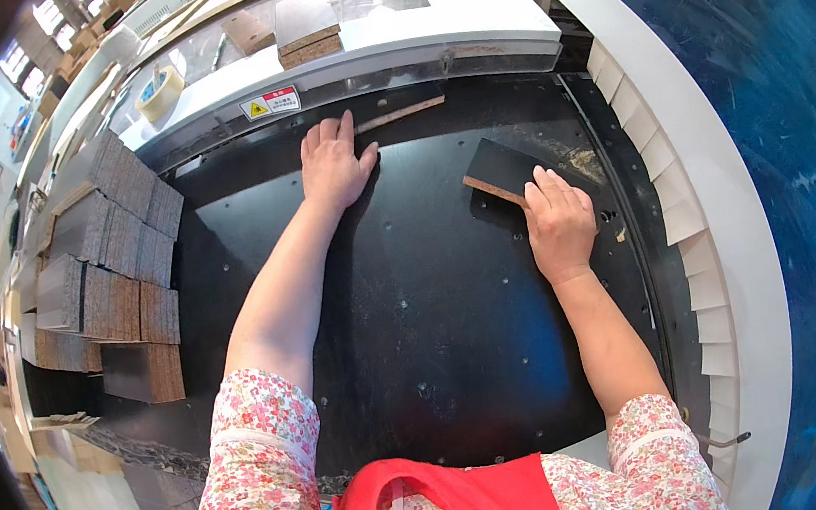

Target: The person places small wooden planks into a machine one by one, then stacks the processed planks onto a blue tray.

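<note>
My right hand (561, 222) closes over the near right corner of a small dark chipboard piece (508, 161), whose brown cut edge faces me. That piece lies at a slant on the black table (417, 335). Farther off and to the left, my left hand (333, 168) rests with its fingers stretched out and its thumb apart. Its fingers touch the left end of another dark board (407, 111), seen mostly as a thin brown edge by the machine's front beam. The thumb of my right hand is hidden.
Dark chipboard blocks are stacked (117, 258) along the table's left side. Beyond the beam stand a tape roll (160, 92) and a small pile of boards (309, 40). A warning label (270, 102) marks the beam. White flaps (666, 175) and a curved white rail (719, 159) border the right.
</note>
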`<act>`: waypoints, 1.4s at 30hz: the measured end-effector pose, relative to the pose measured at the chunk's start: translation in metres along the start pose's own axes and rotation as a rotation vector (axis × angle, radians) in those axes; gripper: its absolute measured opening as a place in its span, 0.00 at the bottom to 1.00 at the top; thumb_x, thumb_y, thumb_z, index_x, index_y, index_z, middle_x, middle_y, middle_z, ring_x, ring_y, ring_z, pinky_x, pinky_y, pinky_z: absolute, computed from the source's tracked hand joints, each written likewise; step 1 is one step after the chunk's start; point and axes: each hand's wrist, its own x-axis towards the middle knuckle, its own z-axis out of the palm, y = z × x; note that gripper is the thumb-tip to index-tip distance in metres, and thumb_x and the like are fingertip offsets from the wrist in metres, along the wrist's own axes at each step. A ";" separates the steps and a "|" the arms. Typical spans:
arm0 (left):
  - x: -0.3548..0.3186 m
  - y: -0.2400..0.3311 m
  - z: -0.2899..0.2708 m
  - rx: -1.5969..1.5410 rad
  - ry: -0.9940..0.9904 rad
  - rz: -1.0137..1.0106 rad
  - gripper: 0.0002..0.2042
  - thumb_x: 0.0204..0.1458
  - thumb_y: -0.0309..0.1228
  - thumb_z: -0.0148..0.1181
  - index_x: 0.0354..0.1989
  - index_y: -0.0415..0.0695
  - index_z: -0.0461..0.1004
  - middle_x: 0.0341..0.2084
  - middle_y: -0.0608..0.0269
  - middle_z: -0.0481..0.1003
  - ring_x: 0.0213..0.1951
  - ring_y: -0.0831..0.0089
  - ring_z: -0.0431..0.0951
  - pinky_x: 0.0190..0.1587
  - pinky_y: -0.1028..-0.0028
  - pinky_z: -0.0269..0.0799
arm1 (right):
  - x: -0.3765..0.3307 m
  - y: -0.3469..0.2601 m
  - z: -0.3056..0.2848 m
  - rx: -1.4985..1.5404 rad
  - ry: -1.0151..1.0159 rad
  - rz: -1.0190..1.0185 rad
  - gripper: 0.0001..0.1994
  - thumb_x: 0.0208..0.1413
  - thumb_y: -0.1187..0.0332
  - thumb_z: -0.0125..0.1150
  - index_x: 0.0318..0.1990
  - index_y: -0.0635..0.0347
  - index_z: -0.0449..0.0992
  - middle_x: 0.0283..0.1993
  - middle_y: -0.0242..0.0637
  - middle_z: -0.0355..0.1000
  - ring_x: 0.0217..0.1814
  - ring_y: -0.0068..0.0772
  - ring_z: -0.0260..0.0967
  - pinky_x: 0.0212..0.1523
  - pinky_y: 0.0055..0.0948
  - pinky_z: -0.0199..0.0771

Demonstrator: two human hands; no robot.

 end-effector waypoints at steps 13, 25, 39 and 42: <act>-0.200 -0.011 -0.084 -0.134 0.192 0.056 0.16 0.50 0.28 0.64 0.49 0.41 0.75 0.51 0.51 0.72 0.61 0.51 0.68 0.63 0.57 0.64 | 0.000 0.000 0.012 -0.033 0.136 -0.020 0.08 0.54 0.67 0.59 0.41 0.54 0.78 0.52 0.34 0.77 0.56 0.33 0.74 0.53 0.36 0.68; -0.258 -0.015 -0.117 -0.123 0.187 -0.010 0.16 0.49 0.27 0.64 0.48 0.41 0.77 0.42 0.57 0.73 0.47 0.55 0.70 0.53 0.60 0.67 | -0.054 -0.006 -0.063 -0.222 -0.022 0.085 0.02 0.53 0.68 0.57 0.30 0.50 0.70 0.31 0.29 0.69 0.38 0.31 0.73 0.36 0.32 0.72; -0.257 -0.017 -0.116 -0.131 0.185 -0.007 0.16 0.49 0.26 0.63 0.48 0.40 0.77 0.44 0.56 0.73 0.50 0.55 0.70 0.56 0.60 0.66 | 0.005 0.014 0.002 -0.176 0.141 0.030 0.03 0.52 0.67 0.55 0.28 0.49 0.72 0.31 0.27 0.70 0.36 0.29 0.72 0.35 0.32 0.72; -0.258 -0.016 -0.116 -0.138 0.179 -0.023 0.16 0.48 0.25 0.63 0.47 0.40 0.77 0.44 0.56 0.73 0.49 0.55 0.71 0.55 0.61 0.67 | -0.005 -0.018 -0.008 -0.115 0.121 -0.068 0.02 0.51 0.67 0.56 0.28 0.49 0.72 0.31 0.28 0.70 0.36 0.30 0.72 0.34 0.31 0.70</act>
